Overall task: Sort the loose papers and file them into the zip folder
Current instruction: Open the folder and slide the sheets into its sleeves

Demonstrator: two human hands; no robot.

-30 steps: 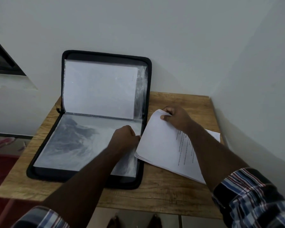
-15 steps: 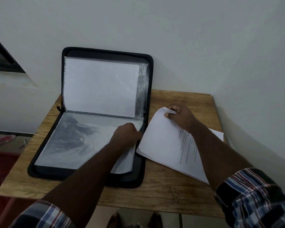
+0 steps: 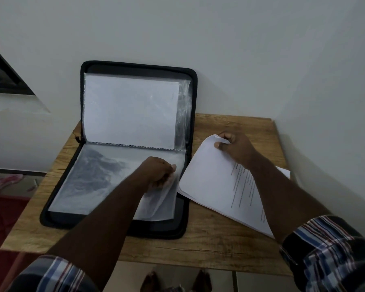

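**On counter: sleeve lifted, top sheet pinched**

On wooden counter (image 3: 215, 239), against the wall: black zip folder (image 3: 190, 207) lying open, back half propped upright, front half flat. Clear sleeve pages (image 3: 89, 178) spread across the flat half, filed white sheet (image 3: 131, 108) visible in the upright half.

Left hand (image 3: 156, 171), grip curled, pinching the right edge of the top plastic sleeve (image 3: 162, 205) and holding that corner peeled up off the pages below. Exactly which fingers pinch: cannot tell, knuckles facing camera.

Right hand (image 3: 236, 148), grip pinched on the far corner of the top sheet of the loose papers (image 3: 209, 182); corner curled up, rest of the stack flat on the counter. Printed text running along the stack's right side, partly under the forearm.

Key relation: loose papers just right of the folder, stack's near-left edge almost touching the folder's zip rim. Stack's long axis angled, running from far-left to near-right, not square with the sleeve. Sleeve's lifted edge faces right, towards the papers, so the right hand is the nearer one for carrying a sheet across; left hand placed to hold the sleeve open.

Likely step: separating one sheet for insertion. Sheet would need turning to line up with the sleeve. Risk: more than one sheet lifting, thin plastic slipping shut.

Plaid sleeves (image 3: 329, 253) at both forearms.
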